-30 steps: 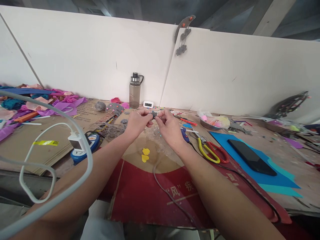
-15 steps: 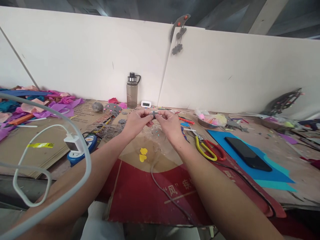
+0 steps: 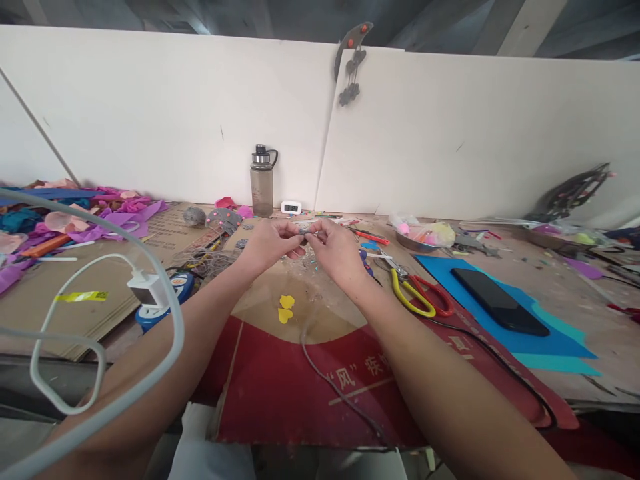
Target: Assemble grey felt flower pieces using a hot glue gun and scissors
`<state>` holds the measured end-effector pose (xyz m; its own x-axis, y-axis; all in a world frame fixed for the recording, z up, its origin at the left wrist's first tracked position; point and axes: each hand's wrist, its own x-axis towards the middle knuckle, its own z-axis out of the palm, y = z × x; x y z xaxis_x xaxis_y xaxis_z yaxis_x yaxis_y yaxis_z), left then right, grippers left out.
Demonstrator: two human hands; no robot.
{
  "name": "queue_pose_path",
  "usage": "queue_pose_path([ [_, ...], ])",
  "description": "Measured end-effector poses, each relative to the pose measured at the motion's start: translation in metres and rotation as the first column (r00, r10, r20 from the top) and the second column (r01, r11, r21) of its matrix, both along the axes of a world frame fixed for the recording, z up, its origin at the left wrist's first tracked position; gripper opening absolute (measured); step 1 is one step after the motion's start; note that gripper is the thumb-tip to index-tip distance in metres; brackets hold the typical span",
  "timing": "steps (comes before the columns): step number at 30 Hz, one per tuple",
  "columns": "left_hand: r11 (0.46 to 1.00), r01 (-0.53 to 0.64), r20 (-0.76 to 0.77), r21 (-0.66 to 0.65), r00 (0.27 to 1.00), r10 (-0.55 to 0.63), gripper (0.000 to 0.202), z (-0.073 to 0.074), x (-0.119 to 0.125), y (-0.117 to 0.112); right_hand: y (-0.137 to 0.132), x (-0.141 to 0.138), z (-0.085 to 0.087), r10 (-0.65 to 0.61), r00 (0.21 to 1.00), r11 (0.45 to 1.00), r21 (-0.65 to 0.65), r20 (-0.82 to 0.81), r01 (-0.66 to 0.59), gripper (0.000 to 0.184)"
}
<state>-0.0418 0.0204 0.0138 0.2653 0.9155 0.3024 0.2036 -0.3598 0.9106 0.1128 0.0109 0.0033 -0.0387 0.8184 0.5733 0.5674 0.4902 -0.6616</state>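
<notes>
My left hand point(image 3: 273, 244) and my right hand point(image 3: 334, 248) meet above the middle of the cardboard sheet point(image 3: 320, 393). Both are closed, thumbs and fingers pinching a small grey felt piece point(image 3: 303, 231) between them; most of it is hidden by the fingertips. Below the hands lie two yellow felt cut-outs point(image 3: 286, 309), one of them heart-shaped. Little grey felt pieces point(image 3: 242, 243) rest beside my left hand. To the right of my right hand are scissors point(image 3: 413, 293) with one yellow and one red handle.
A bottle point(image 3: 263, 183) and a small digital clock point(image 3: 291, 207) stand by the white partition. A phone point(image 3: 499, 301) lies on blue felt sheets at right. At left, a white cable point(image 3: 177, 320) loops across the foreground near a charger point(image 3: 150, 291) and coloured felt scraps point(image 3: 115, 213).
The fingers have shifted slightly around the grey piece, and both hands stay together. The view has tilted and moved a little; the things on the table have not moved.
</notes>
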Motion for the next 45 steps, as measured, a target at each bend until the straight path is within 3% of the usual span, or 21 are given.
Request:
queue_pose_path([
  [5,0.995,-0.076,0.130,-0.057,0.988,0.083,0.016,-0.003,0.001,0.005,-0.001,-0.002,-0.005,0.073,0.997,0.997,0.020,-0.039,-0.072,0.019],
  [9,0.992,-0.103,0.226,-0.066,0.967,0.116,0.018,-0.005,0.001,0.007,-0.002,-0.006,-0.007,0.086,0.995,0.995,0.056,-0.052,-0.083,0.005],
  [21,0.992,-0.122,0.216,-0.016,0.969,0.122,0.014,-0.006,0.006,0.007,0.004,-0.008,-0.010,0.110,0.925,0.985,-0.082,-0.362,-0.150,0.023],
  [25,0.996,-0.084,0.228,0.025,0.971,0.076,0.014,-0.008,0.006,0.006,0.006,-0.008,-0.011,0.079,0.921,0.987,-0.097,-0.382,-0.125,0.026],
  [32,0.999,-0.034,0.309,-0.026,0.950,0.041,0.016,-0.007,0.010,0.003,0.002,-0.009,-0.006,0.010,0.921,0.993,-0.106,-0.389,-0.055,0.022],
  [41,0.968,0.206,0.330,-0.143,0.932,-0.149,0.013,-0.001,0.003,0.003,0.008,-0.001,-0.003,0.026,0.907,0.989,-0.122,-0.421,-0.085,0.013],
  [45,0.975,0.157,0.267,-0.155,0.957,-0.111,0.014,0.001,-0.003,0.006,0.007,0.000,-0.002,0.038,0.932,0.985,-0.145,-0.360,-0.096,0.013],
])
